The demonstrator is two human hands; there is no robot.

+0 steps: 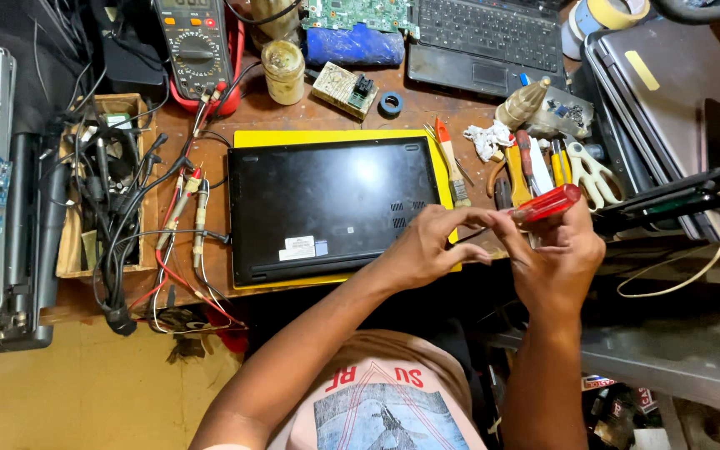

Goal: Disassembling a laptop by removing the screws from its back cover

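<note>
Cluttered wooden workbench (293, 117), packed edge to edge.

A yellow mat (335, 136) lies at the centre, a multimeter (196, 46) and jar (283, 72) sit behind it, a wooden box (139, 108) of cables to one side, scissors (591, 172) and a brush (453, 167) to the other.

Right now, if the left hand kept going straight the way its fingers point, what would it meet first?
The left hand points right, toward the screwdriver held in the right hand. It would likely meet the thin shaft by the right hand's fingers first; it may already be touching it, though depth is unclear.

Place: we note an electronics repair workshop.
Evidence: multimeter (196, 46), bare circuit board (356, 12), upturned laptop (335, 208), scattered hand tools (543, 162), cluttered wooden bench (310, 112).
</note>
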